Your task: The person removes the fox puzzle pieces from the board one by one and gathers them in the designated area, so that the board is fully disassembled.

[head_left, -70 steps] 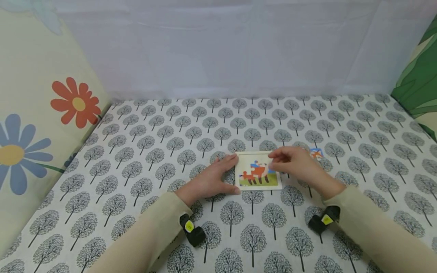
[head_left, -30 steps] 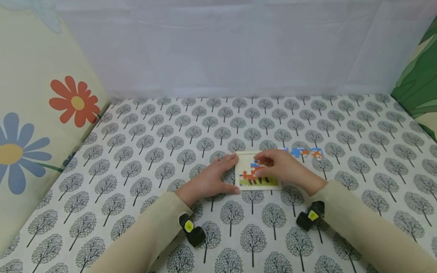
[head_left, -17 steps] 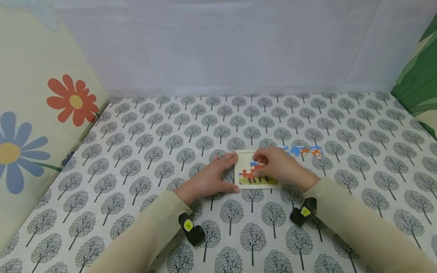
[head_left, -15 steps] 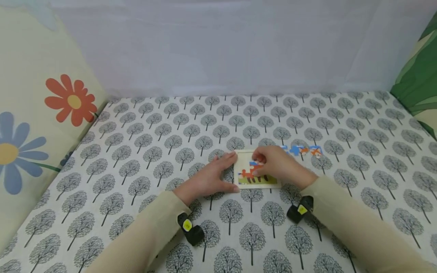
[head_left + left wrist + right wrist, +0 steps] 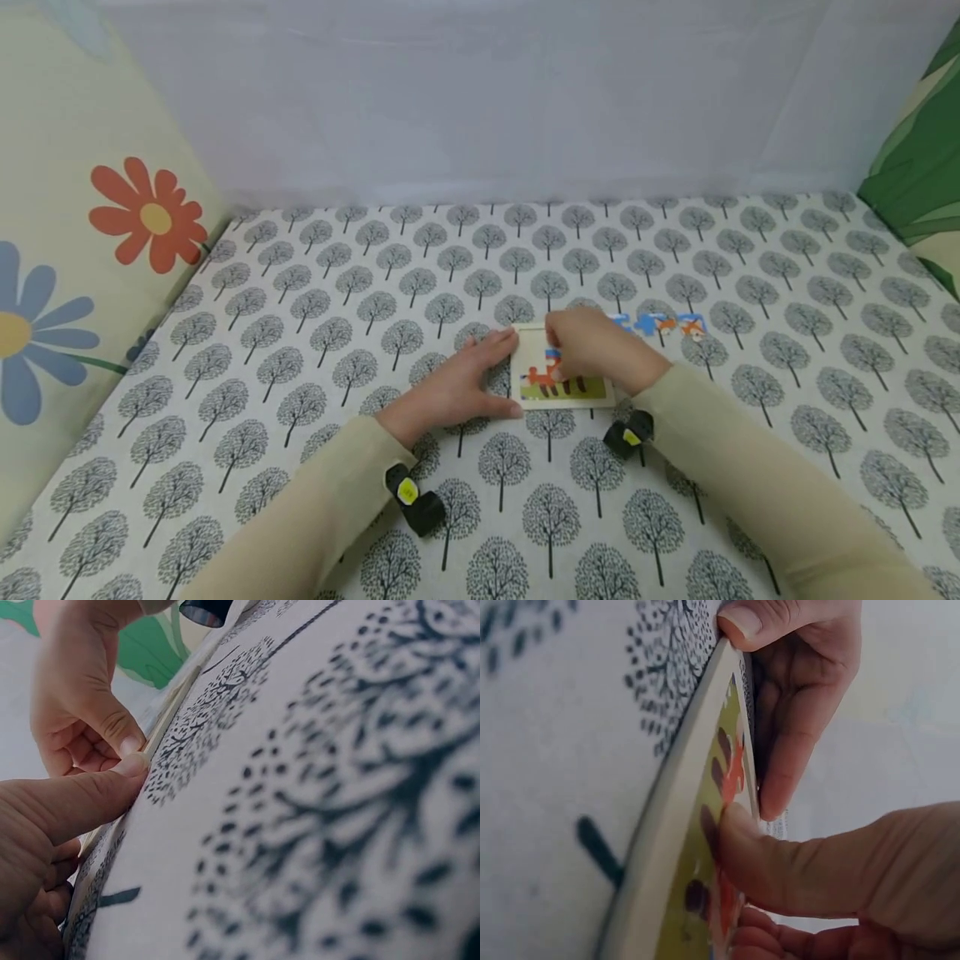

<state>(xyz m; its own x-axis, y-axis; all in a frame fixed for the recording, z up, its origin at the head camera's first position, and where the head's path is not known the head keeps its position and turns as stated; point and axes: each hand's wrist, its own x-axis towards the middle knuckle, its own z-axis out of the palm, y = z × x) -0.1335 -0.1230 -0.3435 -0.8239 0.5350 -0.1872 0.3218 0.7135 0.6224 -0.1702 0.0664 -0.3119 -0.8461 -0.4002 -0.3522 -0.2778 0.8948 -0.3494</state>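
Observation:
A small square jigsaw puzzle board [image 5: 531, 338] with a pale raised frame lies on the tablecloth. Its lower part shows orange animals over green grass; the upper left is bare. My left hand [image 5: 453, 390] rests at its left side, index fingertip by the far corner and thumb by the near one. Over the board, my right hand [image 5: 600, 350] has thumb and index finger bent about an orange-and-blue puzzle piece [image 5: 552, 355]. The right wrist view shows the right thumb [image 5: 742, 840] pressing on the picture, the other fingers curled. That hand covers the board's upper right.
Several loose puzzle pieces [image 5: 692, 325] in blue, white and orange lie in a row behind and right of the board. A tree-print tablecloth [image 5: 337, 417] covers the table. A white sheet [image 5: 525, 100] hangs at the back, with a flower-painted wall [image 5: 67, 150] at left.
My right hand has moved left across the board, its fingers curling further, and the row of loose pieces behind it has come into view. My left hand stays at the board's left side.

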